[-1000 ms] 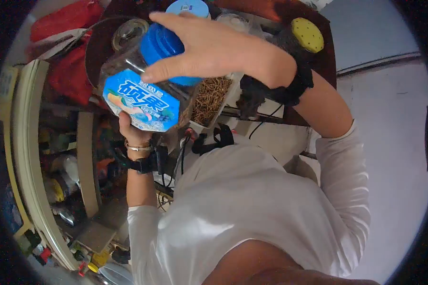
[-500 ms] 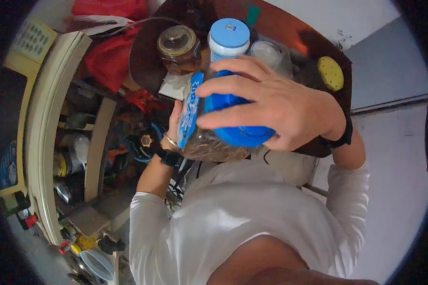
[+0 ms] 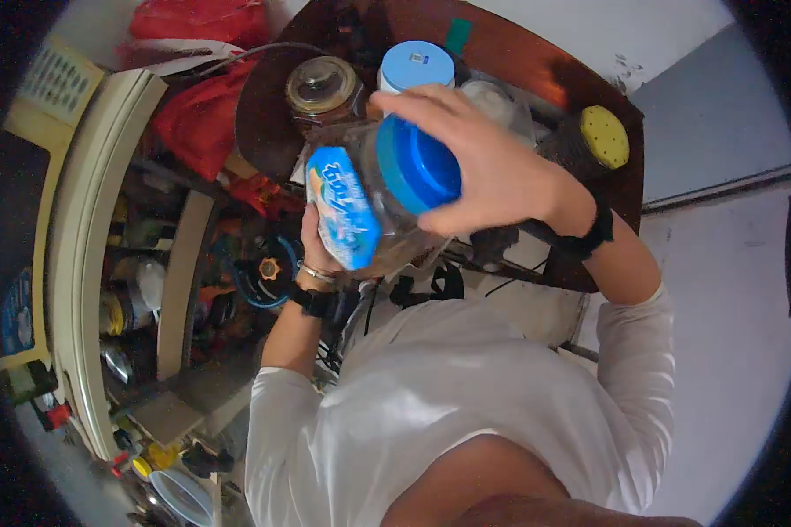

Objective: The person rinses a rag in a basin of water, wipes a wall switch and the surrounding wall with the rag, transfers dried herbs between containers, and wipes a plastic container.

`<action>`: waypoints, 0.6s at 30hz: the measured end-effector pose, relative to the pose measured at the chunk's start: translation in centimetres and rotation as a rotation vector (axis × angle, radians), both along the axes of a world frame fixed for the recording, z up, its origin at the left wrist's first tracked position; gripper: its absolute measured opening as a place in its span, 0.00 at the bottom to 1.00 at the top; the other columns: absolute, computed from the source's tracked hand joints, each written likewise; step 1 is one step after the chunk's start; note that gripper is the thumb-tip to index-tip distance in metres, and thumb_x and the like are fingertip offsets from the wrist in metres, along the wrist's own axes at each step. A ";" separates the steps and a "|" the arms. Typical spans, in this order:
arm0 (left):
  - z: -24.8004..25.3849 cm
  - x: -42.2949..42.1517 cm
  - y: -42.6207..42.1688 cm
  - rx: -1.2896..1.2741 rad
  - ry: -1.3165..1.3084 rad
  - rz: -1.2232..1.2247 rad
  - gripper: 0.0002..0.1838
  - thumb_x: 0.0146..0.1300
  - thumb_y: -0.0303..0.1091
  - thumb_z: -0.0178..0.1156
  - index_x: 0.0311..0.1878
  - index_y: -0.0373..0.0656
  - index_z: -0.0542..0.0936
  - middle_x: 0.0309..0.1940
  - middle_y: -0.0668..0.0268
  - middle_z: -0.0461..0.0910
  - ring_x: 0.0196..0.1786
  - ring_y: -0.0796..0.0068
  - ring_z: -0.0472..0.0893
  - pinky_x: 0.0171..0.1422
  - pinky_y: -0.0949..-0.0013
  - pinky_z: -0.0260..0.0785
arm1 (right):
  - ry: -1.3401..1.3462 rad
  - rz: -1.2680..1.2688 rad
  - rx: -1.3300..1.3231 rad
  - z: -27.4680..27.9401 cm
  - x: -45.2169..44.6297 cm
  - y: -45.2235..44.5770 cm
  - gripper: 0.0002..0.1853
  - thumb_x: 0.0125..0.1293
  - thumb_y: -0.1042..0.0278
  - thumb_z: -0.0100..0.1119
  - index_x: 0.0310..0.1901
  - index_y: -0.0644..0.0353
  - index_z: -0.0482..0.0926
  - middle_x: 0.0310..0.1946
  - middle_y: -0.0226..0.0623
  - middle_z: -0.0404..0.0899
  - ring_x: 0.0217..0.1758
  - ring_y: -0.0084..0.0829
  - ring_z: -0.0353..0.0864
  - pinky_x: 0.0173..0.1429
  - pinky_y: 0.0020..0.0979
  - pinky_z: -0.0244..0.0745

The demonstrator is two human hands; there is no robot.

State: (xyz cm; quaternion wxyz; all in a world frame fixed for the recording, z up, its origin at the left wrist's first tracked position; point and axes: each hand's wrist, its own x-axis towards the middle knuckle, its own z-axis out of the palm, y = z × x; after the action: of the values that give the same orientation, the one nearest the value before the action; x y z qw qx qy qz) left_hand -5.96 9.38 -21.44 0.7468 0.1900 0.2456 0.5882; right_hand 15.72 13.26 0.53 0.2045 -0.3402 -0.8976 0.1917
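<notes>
Head view: Our left hand [image 3: 316,243] grasps the clear jar [image 3: 397,239] from the side and below, at the edge of its label [image 3: 343,207]. Our right hand [image 3: 505,171] grasps the blue lid [image 3: 431,162], fingers over the far rim and thumb at the near rim. The jar is tilted at the near side of the dark table [image 3: 545,66]; whether it touches the table, we cannot tell.

For good control, we judge, we should brace the body firmly without squeezing its wall, spread the right-hand pressure evenly across the rim, and keep the lid in line with the mouth.

Materials: the jar wall looks like thin, glossy plastic; the label is smooth, elongated and angular. The lid is round with a raised rim. Beyond stand a glass-like lidded pot [image 3: 322,85] and a pale-blue-topped tub [image 3: 417,66].
</notes>
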 end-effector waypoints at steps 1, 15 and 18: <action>1.4 0.7 -0.2 -0.104 -0.160 -0.059 0.37 0.59 0.62 0.45 0.63 0.43 0.62 0.54 0.58 0.72 0.54 0.58 0.74 0.58 0.56 0.67 | -0.083 0.167 0.257 1.4 0.1 -0.2 0.47 0.36 0.54 0.69 0.62 0.64 0.62 0.53 0.51 0.66 0.57 0.48 0.66 0.64 0.43 0.58; 2.4 0.7 0.5 -0.017 -0.273 -0.028 0.37 0.58 0.62 0.47 0.63 0.44 0.63 0.55 0.58 0.72 0.55 0.58 0.73 0.59 0.56 0.66 | 0.409 0.145 -0.128 0.5 4.7 1.6 0.53 0.32 0.50 0.66 0.63 0.64 0.58 0.62 0.43 0.60 0.66 0.38 0.58 0.69 0.34 0.47; 2.4 0.7 0.6 -0.008 -0.270 -0.030 0.37 0.57 0.62 0.47 0.63 0.44 0.63 0.55 0.58 0.71 0.55 0.58 0.73 0.60 0.55 0.65 | 0.404 0.099 -0.163 0.1 5.0 1.2 0.54 0.31 0.50 0.67 0.63 0.66 0.58 0.62 0.44 0.60 0.67 0.38 0.58 0.69 0.34 0.46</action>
State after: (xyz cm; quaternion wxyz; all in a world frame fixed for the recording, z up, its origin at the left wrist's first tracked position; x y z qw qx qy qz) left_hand -5.23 9.97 -18.99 0.7826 0.1097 0.1426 0.5960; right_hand 20.72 14.44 0.64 0.3420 -0.2659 -0.8356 0.3378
